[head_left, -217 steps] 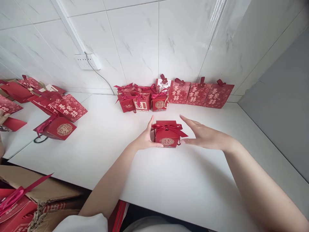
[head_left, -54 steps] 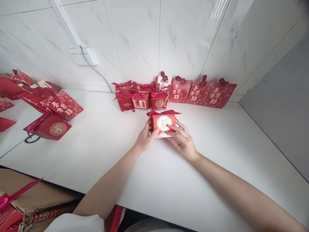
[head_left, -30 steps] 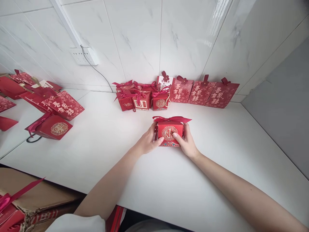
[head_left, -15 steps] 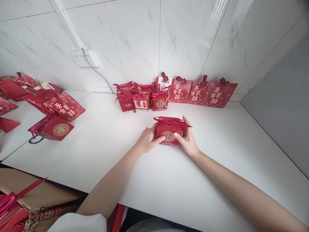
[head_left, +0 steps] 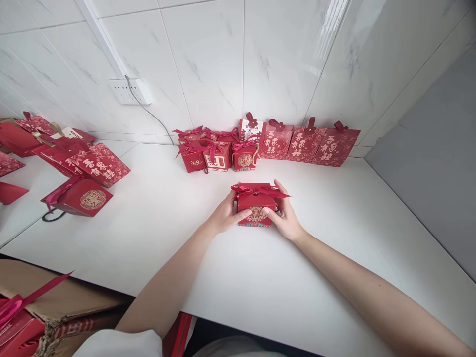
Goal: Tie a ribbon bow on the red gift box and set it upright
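A small red cardboard gift box (head_left: pixel 256 209) tied with a crimson ribbon bow sits on the white tabletop (head_left: pixel 238 277), in front of a row of red boxes (head_left: pixel 219 151) along the tiled wall. The left hand (head_left: pixel 225 216) and right hand (head_left: pixel 286 215) grip its sides, fingers curled around it.
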A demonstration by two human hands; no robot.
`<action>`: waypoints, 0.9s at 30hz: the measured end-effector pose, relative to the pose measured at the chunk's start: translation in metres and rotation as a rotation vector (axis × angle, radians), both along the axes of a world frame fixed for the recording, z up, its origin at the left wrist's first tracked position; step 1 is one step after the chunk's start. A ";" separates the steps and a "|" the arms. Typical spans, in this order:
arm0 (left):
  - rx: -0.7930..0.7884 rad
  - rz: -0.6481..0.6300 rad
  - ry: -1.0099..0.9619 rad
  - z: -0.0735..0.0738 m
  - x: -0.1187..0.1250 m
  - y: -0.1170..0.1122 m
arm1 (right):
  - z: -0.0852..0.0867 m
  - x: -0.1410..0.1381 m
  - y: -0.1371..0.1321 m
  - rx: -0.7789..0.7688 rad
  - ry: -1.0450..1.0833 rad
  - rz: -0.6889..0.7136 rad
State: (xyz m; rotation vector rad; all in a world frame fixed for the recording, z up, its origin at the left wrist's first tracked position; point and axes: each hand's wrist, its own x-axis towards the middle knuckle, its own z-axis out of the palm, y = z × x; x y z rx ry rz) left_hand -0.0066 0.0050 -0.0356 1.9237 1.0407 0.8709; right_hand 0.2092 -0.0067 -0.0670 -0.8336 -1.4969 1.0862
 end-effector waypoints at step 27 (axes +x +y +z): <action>-0.111 -0.019 -0.127 0.004 0.006 -0.002 | -0.002 0.000 0.003 -0.012 0.024 0.002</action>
